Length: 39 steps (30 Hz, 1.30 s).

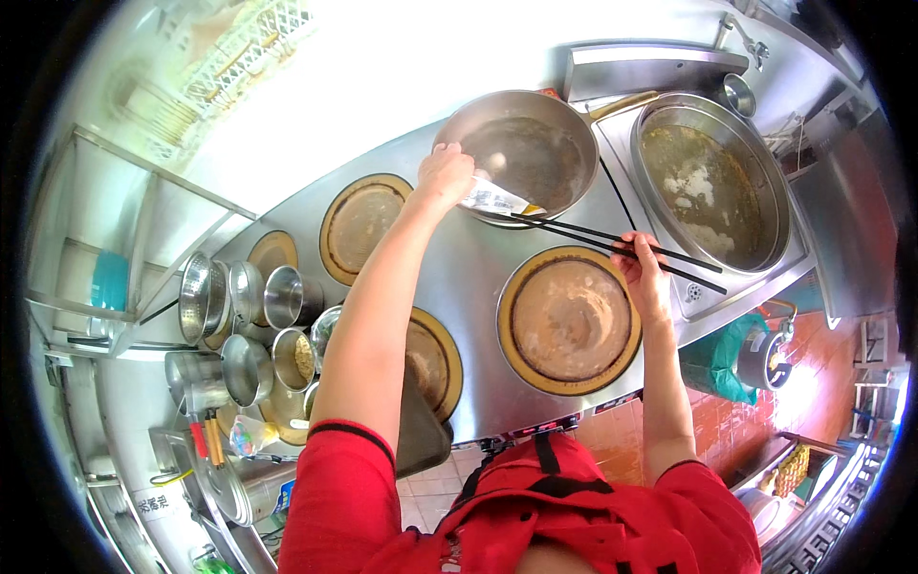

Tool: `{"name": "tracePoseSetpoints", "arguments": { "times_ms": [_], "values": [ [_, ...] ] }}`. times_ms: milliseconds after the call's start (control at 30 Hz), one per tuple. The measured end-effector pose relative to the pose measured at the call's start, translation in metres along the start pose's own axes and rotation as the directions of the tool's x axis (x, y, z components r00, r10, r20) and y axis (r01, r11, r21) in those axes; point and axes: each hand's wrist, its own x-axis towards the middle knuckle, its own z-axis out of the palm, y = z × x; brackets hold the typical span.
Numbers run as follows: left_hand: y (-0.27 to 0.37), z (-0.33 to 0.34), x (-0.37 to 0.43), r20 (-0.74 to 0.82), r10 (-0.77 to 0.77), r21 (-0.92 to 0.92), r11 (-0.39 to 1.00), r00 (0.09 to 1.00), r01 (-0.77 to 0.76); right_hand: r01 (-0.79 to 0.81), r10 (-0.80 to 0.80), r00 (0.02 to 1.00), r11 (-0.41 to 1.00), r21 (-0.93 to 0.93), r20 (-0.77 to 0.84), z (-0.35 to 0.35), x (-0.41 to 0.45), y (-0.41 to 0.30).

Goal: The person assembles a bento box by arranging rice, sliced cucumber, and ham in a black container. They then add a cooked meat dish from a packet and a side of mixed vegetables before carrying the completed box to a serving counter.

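Observation:
My left hand (pixel 447 172) grips a white printed plastic packet (pixel 496 197) at the near left rim of a large wok-like pan (pixel 588 161). A yellow patch shows at the packet's lower corner. Inside the pan is a thin, dark-looking liquid (pixel 534 154) with a pale round lump (pixel 496 161) in it. With my right hand (pixel 642 264) I hold a pair of long black chopsticks (pixel 584 232). Their far tips lie by the packet's lower edge; whether they touch it cannot be told. Below the chopsticks is a round tan-rimmed burner plate (pixel 570 323).
At right, a large metal pot (pixel 785 208) of cloudy liquid sits in the steel counter (pixel 473 287). Other burner plates (pixel 364 222) lie left. Several metal pots and a perforated strainer (pixel 197 298) crowd the far left. The pan's long handle (pixel 624 105) points right, towards the pot.

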Motion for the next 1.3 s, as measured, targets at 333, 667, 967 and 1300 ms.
{"name": "tracePoseSetpoints", "arguments": {
  "times_ms": [333,667,967,1300],
  "values": [
    [0.003,0.014,0.027,0.078,0.079,0.232,0.968,0.994,-0.095,-0.005,0.003,0.999,0.999,-0.04,-0.044,-0.002,-0.027,-0.001],
    [0.022,-0.039,0.035,-0.32,0.188,-0.224,0.937,0.928,-0.267,0.198,0.025,0.928,0.814,0.547,-0.372,-0.124,-0.129,-0.003],
    [0.028,-0.089,0.053,-0.345,0.254,-0.02,0.961,0.904,-0.277,0.16,0.068,0.897,0.871,0.464,-0.437,-0.103,-0.165,0.003],
    [0.027,-0.097,0.049,-0.456,0.269,-0.055,0.943,0.848,-0.328,0.464,0.199,0.74,0.539,-0.702,0.642,0.036,-0.134,0.017]
  ]
}}
